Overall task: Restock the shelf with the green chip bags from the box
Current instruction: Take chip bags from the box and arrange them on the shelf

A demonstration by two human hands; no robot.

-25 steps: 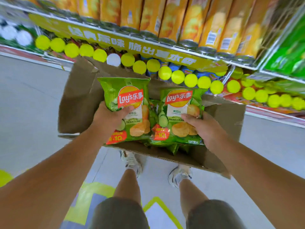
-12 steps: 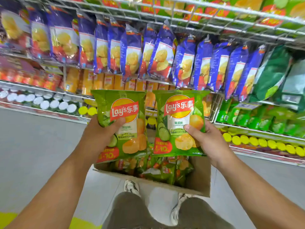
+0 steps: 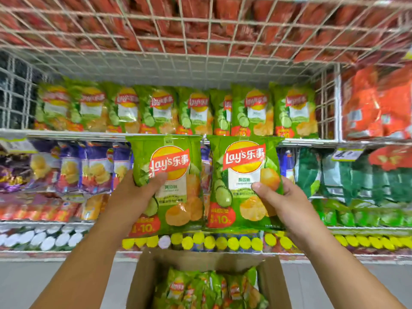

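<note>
While the cardboard box (image 3: 275,284) sits low with more bags inside, one green chip bag (image 3: 176,188) is gripped by the left hand (image 3: 131,197) and another (image 3: 243,181) by the right hand (image 3: 281,204), both held upright before the wire shelf (image 3: 307,142) of matching green bags (image 3: 178,110).

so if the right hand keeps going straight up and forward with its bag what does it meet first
Probably the row of green bags already on the wire shelf. The right hand holds its bag just below that shelf's front edge, though depth is unclear.
</note>
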